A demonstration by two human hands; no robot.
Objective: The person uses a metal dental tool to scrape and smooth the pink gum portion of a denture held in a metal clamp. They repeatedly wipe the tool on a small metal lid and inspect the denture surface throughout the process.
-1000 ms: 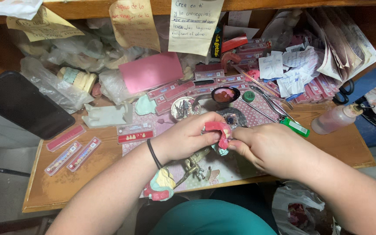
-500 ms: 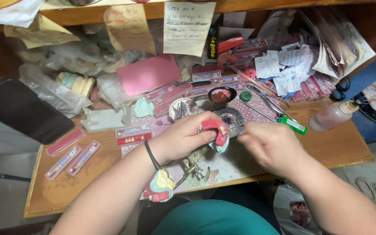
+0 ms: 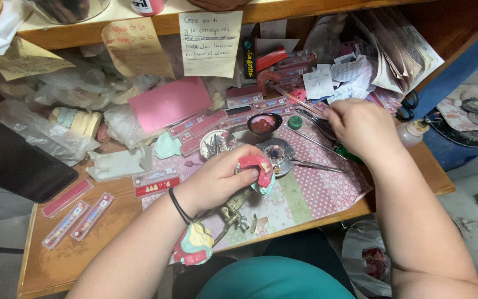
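**Two hands apart now, one on the denture, one among the tools**

Two hands that met over the work half a second ago have separated. I see my left hand (image 3: pixel 217 180) keeping its grip closed around the pink wax denture with white teeth (image 3: pixel 258 169), held just above the pink patterned paper mat (image 3: pixel 316 191) on the wooden bench (image 3: pixel 56 260). It has hardly shifted since the earlier frames.

My right hand (image 3: pixel 360 127) has moved away from the denture, up and to the right, and now sits over the thin metal hand instruments (image 3: pixel 311 119) lying near the small dark bowl of red wax (image 3: pixel 264 123). Its fingers curl downward; I cannot tell whether that grip holds anything.

Between the hands lies the round metal dish (image 3: pixel 278 154). A second pink and green denture model (image 3: pixel 193 246) rests beside my left forearm at the bench edge.
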